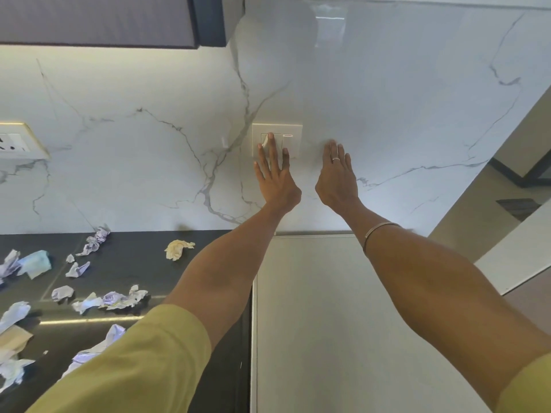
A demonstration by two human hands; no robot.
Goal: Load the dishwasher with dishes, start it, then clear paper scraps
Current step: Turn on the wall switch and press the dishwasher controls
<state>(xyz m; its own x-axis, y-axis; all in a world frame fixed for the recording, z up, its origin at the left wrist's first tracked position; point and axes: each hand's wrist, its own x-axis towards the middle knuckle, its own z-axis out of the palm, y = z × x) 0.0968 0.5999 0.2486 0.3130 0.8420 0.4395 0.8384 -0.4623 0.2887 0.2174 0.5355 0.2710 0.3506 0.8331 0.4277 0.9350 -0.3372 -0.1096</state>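
Both my arms reach up to the white marble wall. My left hand (275,171) has its fingers spread, and its middle fingertip rests on a rocker of the cream wall switch plate (290,135). My right hand (337,174), wearing a ring, lies flat and open on the bare wall just right of the plate. Neither hand holds anything. Several crumpled paper scraps (116,299) lie scattered on the dark counter (140,263) at lower left, one yellowish scrap (177,248) near the wall. The grey flat top of an appliance (313,308) lies below my arms; its front is hidden.
A second socket plate (18,141) sits on the wall at far left. A dark overhead cabinet (98,19) hangs at upper left. The wall ends at the right, where a doorway and floor (521,186) show.
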